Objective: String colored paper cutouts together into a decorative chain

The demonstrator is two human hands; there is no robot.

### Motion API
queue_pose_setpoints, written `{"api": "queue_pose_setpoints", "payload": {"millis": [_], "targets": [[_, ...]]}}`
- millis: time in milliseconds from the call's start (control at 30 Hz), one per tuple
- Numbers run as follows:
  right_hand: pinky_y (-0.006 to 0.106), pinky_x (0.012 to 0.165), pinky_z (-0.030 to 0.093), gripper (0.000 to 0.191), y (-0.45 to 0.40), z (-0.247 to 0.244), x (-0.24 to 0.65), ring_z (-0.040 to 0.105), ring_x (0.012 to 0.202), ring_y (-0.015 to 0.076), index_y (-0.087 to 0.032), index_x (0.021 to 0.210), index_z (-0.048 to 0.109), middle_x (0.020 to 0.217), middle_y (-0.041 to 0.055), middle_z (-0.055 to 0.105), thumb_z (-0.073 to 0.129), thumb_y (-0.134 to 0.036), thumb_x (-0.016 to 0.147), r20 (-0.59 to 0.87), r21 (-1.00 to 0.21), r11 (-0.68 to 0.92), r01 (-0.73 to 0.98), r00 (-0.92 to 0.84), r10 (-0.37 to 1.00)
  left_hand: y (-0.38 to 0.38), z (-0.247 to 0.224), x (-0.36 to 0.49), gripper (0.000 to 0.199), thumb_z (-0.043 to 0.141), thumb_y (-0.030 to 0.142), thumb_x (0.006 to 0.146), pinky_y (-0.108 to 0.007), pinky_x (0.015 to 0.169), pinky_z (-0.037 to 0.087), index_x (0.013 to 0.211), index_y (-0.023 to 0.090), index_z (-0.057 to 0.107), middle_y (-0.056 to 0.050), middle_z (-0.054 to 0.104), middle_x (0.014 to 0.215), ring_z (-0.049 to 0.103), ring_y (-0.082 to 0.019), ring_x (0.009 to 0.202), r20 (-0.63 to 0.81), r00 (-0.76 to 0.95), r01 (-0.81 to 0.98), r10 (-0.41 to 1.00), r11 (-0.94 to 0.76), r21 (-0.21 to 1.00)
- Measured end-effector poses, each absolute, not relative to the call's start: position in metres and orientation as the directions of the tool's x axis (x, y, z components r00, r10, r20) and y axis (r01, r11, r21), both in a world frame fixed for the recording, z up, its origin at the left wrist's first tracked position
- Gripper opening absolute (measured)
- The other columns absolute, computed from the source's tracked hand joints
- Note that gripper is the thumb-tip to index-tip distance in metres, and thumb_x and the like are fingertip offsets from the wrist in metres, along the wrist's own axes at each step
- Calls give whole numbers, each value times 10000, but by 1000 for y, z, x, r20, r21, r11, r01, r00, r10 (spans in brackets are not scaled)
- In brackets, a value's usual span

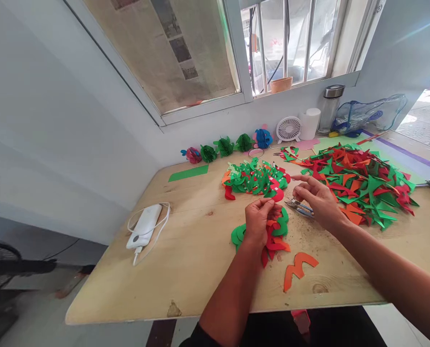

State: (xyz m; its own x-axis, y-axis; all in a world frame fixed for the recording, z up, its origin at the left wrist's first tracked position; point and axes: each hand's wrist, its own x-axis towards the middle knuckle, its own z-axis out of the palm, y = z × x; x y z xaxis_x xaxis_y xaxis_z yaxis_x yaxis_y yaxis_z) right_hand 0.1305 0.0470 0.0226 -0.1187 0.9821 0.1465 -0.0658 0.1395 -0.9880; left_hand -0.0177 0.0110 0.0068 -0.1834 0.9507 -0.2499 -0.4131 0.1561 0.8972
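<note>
My left hand point(259, 219) is closed in a pinch at the lower end of a red curved paper cutout point(277, 193). Under and around that hand lies a loose pile of green, red and orange cutouts point(282, 226). My right hand point(316, 198) hovers just to the right, its fingers curled and thumb drawn in; whatever may be between the fingertips is too small to make out. Small metal snips point(300, 207) show beneath the right hand; I cannot tell whether they touch it. Beyond both hands sits a heap of mostly green cutouts point(253, 177) with small pale marks.
A large pile of red, green and orange scraps point(363, 180) covers the right side. One orange wavy cutout point(299, 268) lies near the front edge. At left is a white power bank point(145, 226) with its cable. Honeycomb paper ornaments point(224, 146), a small fan point(288, 129) and a bottle point(330, 110) line the wall.
</note>
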Motion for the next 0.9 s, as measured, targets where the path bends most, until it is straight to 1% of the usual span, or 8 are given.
{"api": "queue_pose_setpoints", "payload": {"millis": [133,233,300,433,533,600,700,900], "targets": [[246,507,356,396,39,31,128,440,521,100,-173,1144,558,561,-43,501,566,-358,794,149,-989,147,-30,-318,936,10,9,-21,226,695,307,614,-219,489,407,725,120,633,-60,672,619,578,-113,487,-253,-119,-409,960,185,893],[237,471,317,455,35,34,129,408,482,94,-148,1231,520,506,-55,461,528,-369,833,94,-991,125,38,-456,885,9,10,-24,233,705,310,606,-227,501,414,729,122,646,-58,667,611,581,-119,498,-261,-81,-408,962,206,889],[232,455,295,484,35,35,131,393,470,91,-136,1273,493,493,-57,450,511,-375,851,50,-994,93,59,-510,859,9,11,-24,229,708,311,606,-235,520,422,725,124,647,-56,666,612,585,-120,507,-252,-72,-416,965,201,887],[234,462,291,513,35,31,133,405,479,90,-132,1305,471,503,-51,449,519,-377,857,-21,-999,-43,-26,-571,821,9,12,-23,218,707,306,612,-234,536,417,712,125,641,-50,663,616,580,-112,510,-230,-111,-457,967,156,876],[236,471,296,509,34,28,132,421,500,91,-129,1289,489,527,-43,455,552,-362,840,-74,-977,-179,-117,-602,795,9,13,-22,220,712,310,613,-222,525,399,711,124,649,-45,662,621,572,-101,510,-209,-154,-479,966,112,871],[233,475,295,490,32,27,130,422,509,88,-129,1271,506,539,-37,466,565,-344,834,-98,-959,-241,-152,-618,780,9,14,-21,216,715,306,615,-222,534,403,717,124,659,-44,664,628,577,-100,524,-197,-166,-496,966,91,863],[228,478,290,480,30,26,127,422,511,83,-137,1271,505,545,-40,466,571,-323,833,-110,-942,-284,-181,-630,769,8,15,-20,213,723,290,611,-234,571,426,736,125,675,-44,670,648,585,-104,543,-190,-152,-545,970,79,835],[230,475,290,546,29,24,125,441,515,85,-173,1325,450,581,-43,462,594,-307,815,-125,-916,-330,-229,-618,776,8,17,-18,211,754,263,572,-245,608,446,719,124,693,-56,682,659,595,-111,563,-216,-113,-643,970,94,760]]}}
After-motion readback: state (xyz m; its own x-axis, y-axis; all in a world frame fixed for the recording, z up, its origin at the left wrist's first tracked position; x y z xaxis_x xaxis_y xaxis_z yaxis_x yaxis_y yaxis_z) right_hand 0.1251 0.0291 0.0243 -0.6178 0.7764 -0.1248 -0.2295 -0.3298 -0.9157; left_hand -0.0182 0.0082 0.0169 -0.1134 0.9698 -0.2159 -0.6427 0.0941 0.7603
